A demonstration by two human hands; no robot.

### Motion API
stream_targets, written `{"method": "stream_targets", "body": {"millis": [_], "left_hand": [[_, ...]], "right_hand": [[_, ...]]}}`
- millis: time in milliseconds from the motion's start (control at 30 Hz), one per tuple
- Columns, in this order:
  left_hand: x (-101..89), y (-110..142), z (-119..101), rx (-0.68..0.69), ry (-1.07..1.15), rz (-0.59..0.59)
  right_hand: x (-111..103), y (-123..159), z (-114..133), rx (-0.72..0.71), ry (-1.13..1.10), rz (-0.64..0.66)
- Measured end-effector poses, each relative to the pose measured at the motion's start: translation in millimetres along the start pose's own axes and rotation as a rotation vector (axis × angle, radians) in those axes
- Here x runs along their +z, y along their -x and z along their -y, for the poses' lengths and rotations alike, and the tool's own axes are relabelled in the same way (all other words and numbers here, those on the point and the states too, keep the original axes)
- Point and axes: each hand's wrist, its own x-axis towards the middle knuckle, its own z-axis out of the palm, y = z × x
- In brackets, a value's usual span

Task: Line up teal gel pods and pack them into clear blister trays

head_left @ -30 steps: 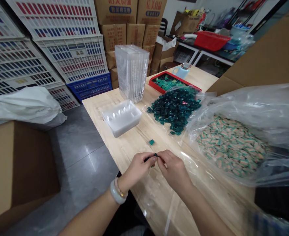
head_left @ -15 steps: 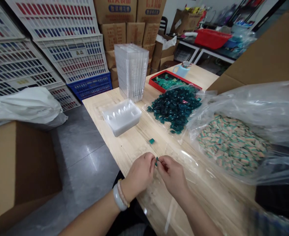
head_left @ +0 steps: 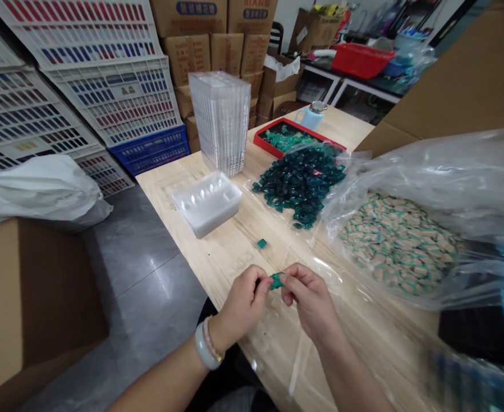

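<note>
Between my hands is a small glossy green piece [head_left: 276, 280], pinched at one end by the fingers of my left hand [head_left: 245, 300]. The thumb and fingers of my right hand [head_left: 314, 300] close on its other end. Just beyond my fingers, a single green square piece [head_left: 262, 244] lies on the wooden table [head_left: 217, 257]. Farther off is a heap of dark green pieces [head_left: 303, 180] on a transparent plastic bag. To the right, an open plastic bag [head_left: 427, 154] holds many flat pieces striped in beige and green [head_left: 401, 243].
A white plastic tray stack [head_left: 211, 209] lies near the table's left edge, with a tall transparent tray stack [head_left: 221, 123] behind it. Toward the back are a red-rimmed tray [head_left: 262, 143] and a blue mug [head_left: 312, 117]. A cardboard box [head_left: 461, 86] rises at right; crates [head_left: 114, 97] stand left.
My right hand has turned and its fingers have shifted along the green piece, which now shows broader between both hands. The view has moved slightly.
</note>
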Motion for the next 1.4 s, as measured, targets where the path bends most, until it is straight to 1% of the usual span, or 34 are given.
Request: {"method": "stream_targets", "body": {"millis": [67,100,200,233,300,367,400,433,467,533,600,633,667,733,767,833,933,967,1033,1067,1100,1133,1200,1233,1267,1300,1333,1400], "left_hand": [[2.2,-1,1,-0.147,0.206,-0.041],[3.4,-1,2,-0.238,0.351,-0.037],[7.5,0,4,-0.468,0.768,0.029],[8.8,0,4,-0.518,0.856,0.046],[10.3,2,5,-0.596,0.944,0.084],[8.8,2,6,-0.647,0.946,0.116],[6.5,1,8,-0.651,0.915,0.121],[3.2,-1,10,-0.638,0.856,0.098],[-1.0,-4,13,-0.611,0.775,0.048],[-10.5,-11,20,-0.533,0.600,-0.091],[-19.0,-18,29,-0.473,0.493,-0.190],[-22.2,-21,33,-0.459,0.467,-0.197],[-24.3,-23,36,-0.454,0.449,-0.180],[-26.3,-26,42,-0.451,0.401,-0.120],[-26.5,-26,43,-0.446,0.381,-0.096],[-26.9,-27,44,-0.429,0.383,-0.085],[-29.4,-26,42,-0.410,0.447,-0.133],[-30.7,-26,40,-0.406,0.469,-0.141],[-32.8,-25,36,-0.383,0.500,-0.138],[-33.0,-25,34,-0.362,0.505,-0.131],[-32.4,-25,32,-0.342,0.508,-0.124],[-30.8,-25,30,-0.327,0.512,-0.128],[-25.0,-26,28,-0.322,0.510,-0.174],[-21.2,-28,27,-0.330,0.508,-0.204],[-17.3,-29,28,-0.338,0.507,-0.232],[-13.8,-30,28,-0.341,0.508,-0.257],[-11.0,-31,29,-0.339,0.511,-0.276],[-8.9,-33,31,-0.319,0.529,-0.310]], "right_hand": [[-1,-1,-2,-0.050,-0.029,0.028],[-3,0,-4,-0.097,-0.003,0.064],[-8,3,-11,-0.279,0.199,0.191],[-8,4,-13,-0.335,0.281,0.214],[-8,5,-17,-0.429,0.427,0.220],[-6,2,-19,-0.505,0.543,0.201],[-5,-3,-18,-0.538,0.597,0.193],[-5,-10,-17,-0.574,0.650,0.183],[-5,-19,-16,-0.614,0.709,0.172],[-5,-42,-13,-0.696,0.879,0.176],[-4,-66,-9,-0.766,1.113,0.255],[-3,-78,-7,-0.792,1.233,0.320],[-1,-87,-6,-0.813,1.337,0.388],[3,-102,-3,-0.852,1.475,0.503],[5,-106,-1,-0.869,1.515,0.546],[7,-112,2,-0.885,1.550,0.612],[6,-114,5,-0.872,1.501,0.652],[6,-112,5,-0.860,1.449,0.630],[6,-104,6,-0.805,1.265,0.508],[7,-98,6,-0.735,1.131,0.446],[9,-90,6,-0.629,0.978,0.410],[11,-81,6,-0.493,0.810,0.402],[15,-65,3,-0.200,0.485,0.432],[16,-58,1,-0.084,0.356,0.443],[17,-53,-2,-0.010,0.260,0.426],[16,-49,-5,0.018,0.205,0.376],[14,-46,-9,0.006,0.196,0.303],[8,-40,-18,-0.091,0.290,0.144]]}}
